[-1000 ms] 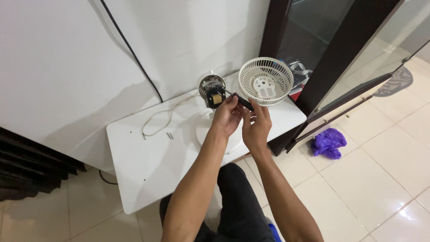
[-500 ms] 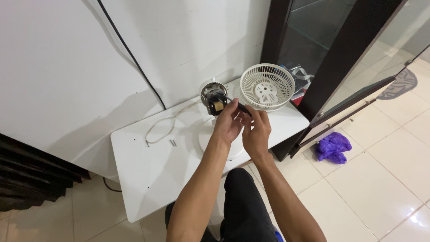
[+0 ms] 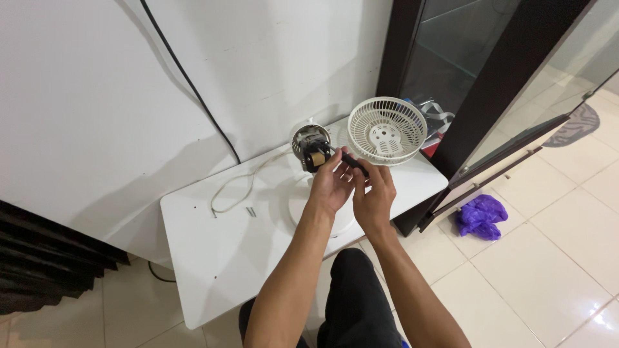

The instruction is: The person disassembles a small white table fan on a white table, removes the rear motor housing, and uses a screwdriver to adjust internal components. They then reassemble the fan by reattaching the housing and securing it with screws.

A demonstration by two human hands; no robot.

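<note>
Over the white table (image 3: 213, 258), both hands are up and working close together. Biggest piece on it is the round white base (image 3: 303, 206), then the white fan grille (image 3: 387, 130) lying dish-up at the far right end. Between them sits the bare motor (image 3: 311, 147), just beside the grille. Left hand (image 3: 330, 185) has fingers touching the motor's front. Right hand (image 3: 373, 196) is clamped on a black screwdriver (image 3: 354, 164), tip toward the motor. Small screws (image 3: 249, 211) lie near the white cord (image 3: 242, 187).
</note>
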